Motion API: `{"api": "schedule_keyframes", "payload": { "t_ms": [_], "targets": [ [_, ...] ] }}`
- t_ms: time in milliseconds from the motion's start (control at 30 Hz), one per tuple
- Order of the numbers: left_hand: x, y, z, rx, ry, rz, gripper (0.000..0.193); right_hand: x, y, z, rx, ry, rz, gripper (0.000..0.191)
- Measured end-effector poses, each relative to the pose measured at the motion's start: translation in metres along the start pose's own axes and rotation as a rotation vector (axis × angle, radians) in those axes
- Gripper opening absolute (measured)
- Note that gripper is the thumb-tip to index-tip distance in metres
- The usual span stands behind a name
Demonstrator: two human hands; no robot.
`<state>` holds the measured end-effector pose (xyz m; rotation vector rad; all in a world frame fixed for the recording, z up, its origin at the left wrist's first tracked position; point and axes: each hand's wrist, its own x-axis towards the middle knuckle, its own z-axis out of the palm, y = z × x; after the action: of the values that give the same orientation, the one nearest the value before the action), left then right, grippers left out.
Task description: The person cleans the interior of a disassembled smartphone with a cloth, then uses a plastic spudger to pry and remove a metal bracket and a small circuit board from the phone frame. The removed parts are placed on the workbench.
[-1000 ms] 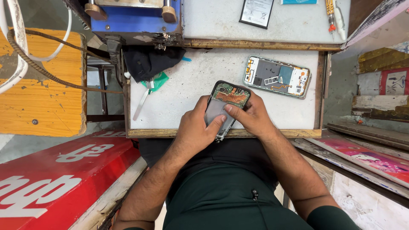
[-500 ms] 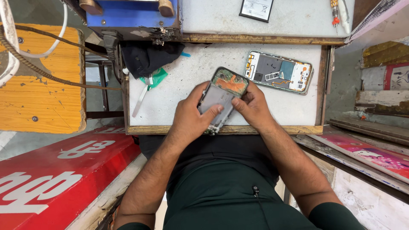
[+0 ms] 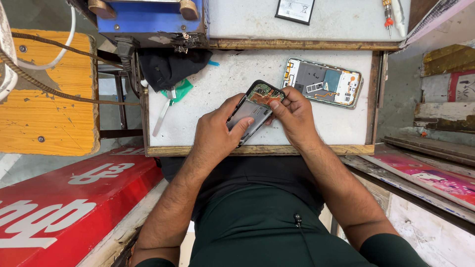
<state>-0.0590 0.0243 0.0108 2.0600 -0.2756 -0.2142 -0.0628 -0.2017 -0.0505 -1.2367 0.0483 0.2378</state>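
Red signboard [image 3: 64, 207] with white lettering lies at lower left, beside the person's dark green clothing. An orange wooden stool [image 3: 47, 99] stands left of the work area, with a white cable and a braided cord draped over it. The bench [image 3: 222, 79] is a pale, scuffed surface framed by a wooden edge, with a second raised level behind it. A blue machine housing [image 3: 148, 20] sits at the upper left of that rear level, and a black cloth [image 3: 168, 66] hangs below it onto the bench surface.

A second opened phone chassis [image 3: 322, 82] lies flat on the bench at right, internals facing up, apart from both hands. A flat battery [image 3: 295, 10] rests on the rear level. A green scrap and a white strip tool [image 3: 163, 116] lie near the cloth. A red-handled screwdriver [image 3: 387, 12] is at the upper right.

The opened phone [image 3: 255, 111] is held over the middle of the bench, tilted, circuit board end pointing away. Left hand [image 3: 215, 133] is closed around its lower body, thumb lying across the grey plate. Right hand [image 3: 294, 116] grips the upper right edge, fingertips pressed at the circuit board.
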Motion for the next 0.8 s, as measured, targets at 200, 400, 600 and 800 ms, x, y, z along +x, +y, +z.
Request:
{"api": "schedule_keyframes", "payload": {
  "t_ms": [200, 400, 600, 800],
  "targets": [
    [-0.0005, 0.0005, 0.0012, 0.062, -0.002, 0.039, 0.053, 0.0014, -0.0012, 0.0010, -0.037, 0.000, -0.011, 0.020],
    [-0.0021, -0.0008, 0.0046, 0.110, 0.016, 0.086, 0.054, -0.0003, -0.0009, 0.0021, -0.019, -0.005, -0.039, 0.022],
    [-0.0003, -0.0009, 0.0017, 0.131, 0.010, 0.075, 0.056, 0.0012, -0.0030, 0.0045, -0.009, -0.009, -0.041, 0.020],
    [-0.0034, -0.0057, -0.0037, 0.174, 0.068, 0.063, 0.060, -0.0006, -0.0033, 0.0060, -0.057, -0.005, -0.032, 0.023]
  ]
}}
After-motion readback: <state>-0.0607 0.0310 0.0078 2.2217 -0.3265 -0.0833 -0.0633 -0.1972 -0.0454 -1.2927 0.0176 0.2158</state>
